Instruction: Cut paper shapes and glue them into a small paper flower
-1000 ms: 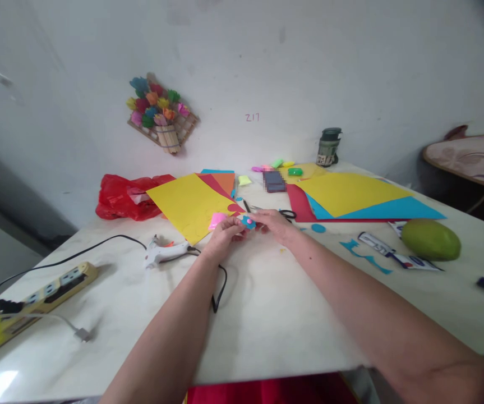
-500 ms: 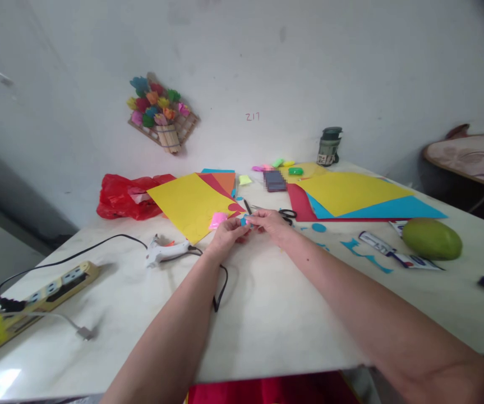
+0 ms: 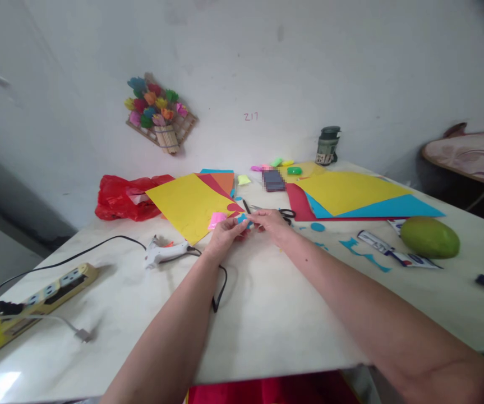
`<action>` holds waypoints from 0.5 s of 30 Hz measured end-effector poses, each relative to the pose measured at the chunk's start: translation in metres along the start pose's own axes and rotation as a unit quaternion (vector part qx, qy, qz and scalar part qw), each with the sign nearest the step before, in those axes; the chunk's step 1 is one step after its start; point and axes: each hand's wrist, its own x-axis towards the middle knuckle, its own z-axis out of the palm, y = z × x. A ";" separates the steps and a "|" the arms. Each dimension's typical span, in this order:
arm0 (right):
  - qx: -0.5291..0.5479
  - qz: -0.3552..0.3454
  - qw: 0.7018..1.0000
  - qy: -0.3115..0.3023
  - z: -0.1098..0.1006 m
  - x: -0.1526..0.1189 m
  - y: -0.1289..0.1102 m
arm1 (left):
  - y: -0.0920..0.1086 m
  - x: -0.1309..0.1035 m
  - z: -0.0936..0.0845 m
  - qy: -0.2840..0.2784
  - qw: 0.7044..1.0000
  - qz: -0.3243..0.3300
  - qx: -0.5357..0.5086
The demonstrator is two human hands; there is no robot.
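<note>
A small blue piece (image 3: 242,219) is pinched between the fingertips of my left hand (image 3: 227,232). My right hand (image 3: 269,220) meets it from the other side, fingers pressed together at the piece's right edge; exactly what they grip is too small to tell. Just left of my left hand lies a pink packet (image 3: 217,219) on the edge of a yellow sheet (image 3: 191,205). Behind my hands are a black pen (image 3: 247,206) and red scalloped paper (image 3: 235,208). Black-handled scissors (image 3: 287,214) lie partly hidden behind my right hand.
A white glue gun (image 3: 164,252) with a black cable and a power strip (image 3: 56,286) are at the left. Blue scraps (image 3: 351,244), glue tubes (image 3: 376,242) and a green fruit (image 3: 430,237) lie at the right. Yellow, blue and red sheets (image 3: 355,191) are behind them.
The pink bit seen at my fingertips before no longer shows, and more of the blue piece is visible. The whole view has shifted slightly; my hands stay nearly in place.
</note>
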 end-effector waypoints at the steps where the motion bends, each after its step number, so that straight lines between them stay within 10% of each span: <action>1: 0.000 0.000 1.000 -0.002 0.000 0.000 0.000 | 0.000 0.000 0.001 0.008 1.000 0.000 -0.003; 15: 0.020 0.025 0.999 -0.029 0.001 -0.002 -0.002 | 0.000 0.002 -0.001 0.030 0.999 -0.013 -0.041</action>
